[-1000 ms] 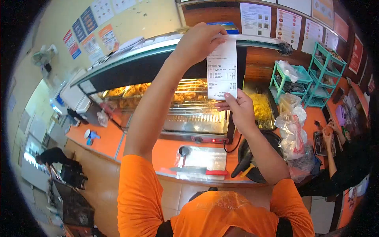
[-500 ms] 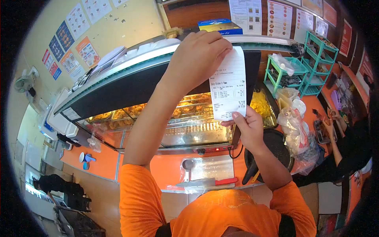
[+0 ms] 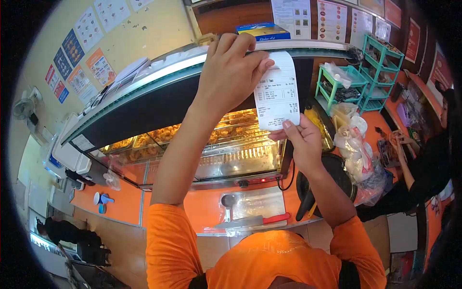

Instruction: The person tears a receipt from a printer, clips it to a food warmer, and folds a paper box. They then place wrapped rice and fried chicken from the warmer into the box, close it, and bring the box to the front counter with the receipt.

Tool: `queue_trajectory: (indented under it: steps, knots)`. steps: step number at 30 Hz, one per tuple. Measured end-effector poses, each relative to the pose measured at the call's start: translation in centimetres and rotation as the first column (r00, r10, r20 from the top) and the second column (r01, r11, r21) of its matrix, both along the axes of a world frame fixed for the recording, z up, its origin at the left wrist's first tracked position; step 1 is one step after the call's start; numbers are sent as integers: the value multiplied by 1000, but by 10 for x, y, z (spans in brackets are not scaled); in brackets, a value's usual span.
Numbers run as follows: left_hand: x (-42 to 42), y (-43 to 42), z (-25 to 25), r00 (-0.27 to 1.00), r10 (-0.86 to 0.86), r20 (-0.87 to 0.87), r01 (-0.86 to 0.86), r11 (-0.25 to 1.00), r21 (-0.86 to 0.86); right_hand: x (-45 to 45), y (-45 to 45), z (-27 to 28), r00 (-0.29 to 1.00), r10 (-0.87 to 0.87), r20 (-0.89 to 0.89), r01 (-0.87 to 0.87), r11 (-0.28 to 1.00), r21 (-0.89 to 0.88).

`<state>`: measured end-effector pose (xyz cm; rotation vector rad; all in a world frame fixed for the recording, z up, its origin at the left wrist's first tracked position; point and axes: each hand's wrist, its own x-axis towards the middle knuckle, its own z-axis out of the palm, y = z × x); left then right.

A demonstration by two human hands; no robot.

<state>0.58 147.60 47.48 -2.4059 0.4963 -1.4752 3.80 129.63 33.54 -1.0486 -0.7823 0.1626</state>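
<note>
A white printed receipt (image 3: 277, 98) hangs upright in front of the dark upper panel of a lit food display case (image 3: 240, 156). At the receipt's upper left edge, my left hand (image 3: 230, 67) is closed, thumb and forefinger pinched together on the paper. Exactly how much paper lies between those fingers is hidden. The receipt's lower right corner is held by my right hand (image 3: 303, 139), with the thumb in front and fingers behind. Pieces of fried food (image 3: 166, 132) sit behind the case's glass.
Below the case, a knife (image 3: 250, 221) with a red handle and a measuring scoop (image 3: 228, 201) lie on the orange counter. A dark pan (image 3: 332, 176), plastic bags (image 3: 353, 144) and green racks (image 3: 344, 82) stand right. Another person's hands (image 3: 400, 144) are at far right.
My left hand has shifted left along the top of the receipt. The receipt sits slightly higher, and less of its upper print shows. My right hand keeps its hold at the bottom.
</note>
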Motion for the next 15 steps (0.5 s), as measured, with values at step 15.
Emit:
queue_trajectory:
  steps: [15]
  knots:
    - [-158,-40,-276,947,-93,309,306,556,-773,5,3,-4,995,39,-87,-39,999,-3]
